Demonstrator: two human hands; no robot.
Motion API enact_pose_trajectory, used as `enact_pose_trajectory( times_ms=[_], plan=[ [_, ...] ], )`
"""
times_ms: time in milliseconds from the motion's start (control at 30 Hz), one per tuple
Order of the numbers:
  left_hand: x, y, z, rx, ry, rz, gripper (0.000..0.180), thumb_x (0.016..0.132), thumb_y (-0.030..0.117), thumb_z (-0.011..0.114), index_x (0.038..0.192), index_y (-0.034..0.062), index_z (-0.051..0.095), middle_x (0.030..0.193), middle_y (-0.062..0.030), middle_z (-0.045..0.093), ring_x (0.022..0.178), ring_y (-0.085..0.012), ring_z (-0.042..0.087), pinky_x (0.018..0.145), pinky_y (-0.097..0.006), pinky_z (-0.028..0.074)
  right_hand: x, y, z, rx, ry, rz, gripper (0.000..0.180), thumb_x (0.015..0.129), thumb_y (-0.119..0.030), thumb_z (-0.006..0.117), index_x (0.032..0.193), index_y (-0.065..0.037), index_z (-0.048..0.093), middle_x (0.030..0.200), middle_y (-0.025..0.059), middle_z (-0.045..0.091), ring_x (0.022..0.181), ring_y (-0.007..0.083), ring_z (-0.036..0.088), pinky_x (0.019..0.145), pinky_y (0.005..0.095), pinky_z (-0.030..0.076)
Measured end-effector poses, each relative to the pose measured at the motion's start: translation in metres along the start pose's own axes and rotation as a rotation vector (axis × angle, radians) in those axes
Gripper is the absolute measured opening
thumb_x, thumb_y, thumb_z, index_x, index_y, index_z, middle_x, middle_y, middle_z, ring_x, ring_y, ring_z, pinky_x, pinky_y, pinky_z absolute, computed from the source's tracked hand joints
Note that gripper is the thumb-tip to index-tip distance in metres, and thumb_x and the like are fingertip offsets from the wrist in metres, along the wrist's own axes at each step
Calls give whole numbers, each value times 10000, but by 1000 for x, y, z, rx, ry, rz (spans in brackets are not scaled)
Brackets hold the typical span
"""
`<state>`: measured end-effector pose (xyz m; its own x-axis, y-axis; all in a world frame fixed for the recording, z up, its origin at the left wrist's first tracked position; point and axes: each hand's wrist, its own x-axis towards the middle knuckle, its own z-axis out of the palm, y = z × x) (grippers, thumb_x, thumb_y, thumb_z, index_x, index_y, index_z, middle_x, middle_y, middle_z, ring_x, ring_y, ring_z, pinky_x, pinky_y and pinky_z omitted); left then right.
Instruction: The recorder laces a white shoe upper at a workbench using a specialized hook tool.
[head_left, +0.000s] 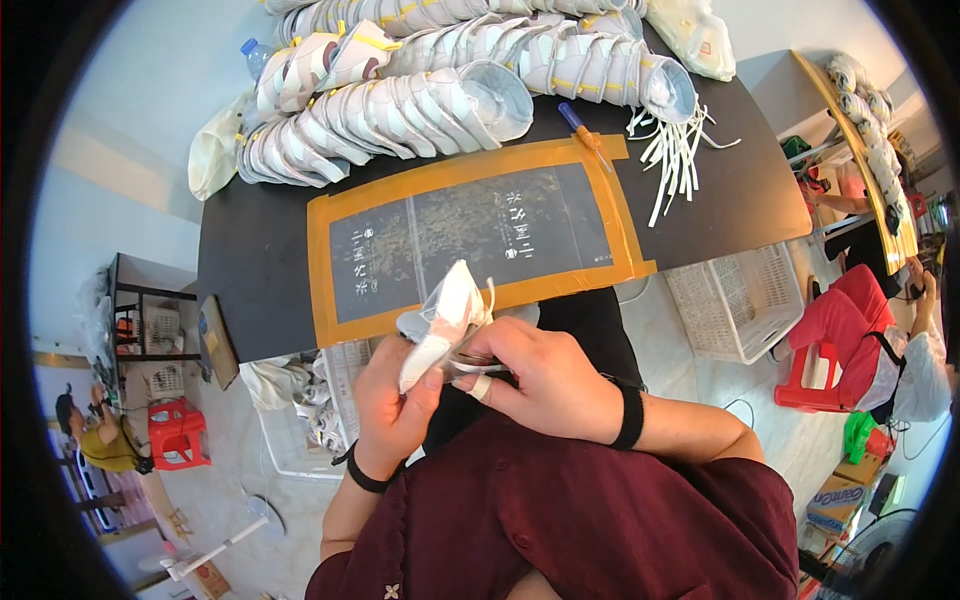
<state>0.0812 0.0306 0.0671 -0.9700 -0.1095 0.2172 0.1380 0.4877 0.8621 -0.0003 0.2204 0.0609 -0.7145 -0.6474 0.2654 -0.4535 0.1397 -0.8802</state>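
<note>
Your left hand [392, 392] clamps the white-and-grey fabric shoe upper [440, 318] from below, just above your lap, steadying it; your right hand [545, 378] pinches its edge, fingers closed.

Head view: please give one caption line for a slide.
Both hands, left hand and right hand, hold a white shoe upper above a dark table.
</note>
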Motion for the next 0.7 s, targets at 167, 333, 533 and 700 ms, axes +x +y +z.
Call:
enact_pose_trajectory(
  times_ms=[167,333,533,700],
  plan=[
    [5,1,6,159,-22,172,258,864,118,626,1078,-21,656,954,-176,626,866,-346,591,758,-395,482,1,1,9,120,34,70,176,856,-144,677,959,-43,576,895,128,649,790,320,661,665,382,526],
    [3,-2,11,-13,31,107,214,856,93,632,1040,-13,659,917,-149,619,805,-311,596,702,-365,470,-1,8,11,273,-18,46,101,850,-63,651,922,-36,586,849,118,645,785,289,661,668,348,513],
    [-5,-7,16,-77,47,82,173,838,69,644,994,-4,658,856,-126,616,736,-293,574,654,-355,458,-3,16,11,398,-97,3,66,861,-54,645,896,-42,591,808,97,624,734,259,637,653,325,496],
    [-1,-10,16,92,73,314,222,765,24,665,986,1,662,845,-124,611,720,-305,561,647,-364,456,-4,15,5,407,-133,-74,73,855,-51,646,904,-45,593,806,90,620,729,256,633,652,329,494]
  ],
)
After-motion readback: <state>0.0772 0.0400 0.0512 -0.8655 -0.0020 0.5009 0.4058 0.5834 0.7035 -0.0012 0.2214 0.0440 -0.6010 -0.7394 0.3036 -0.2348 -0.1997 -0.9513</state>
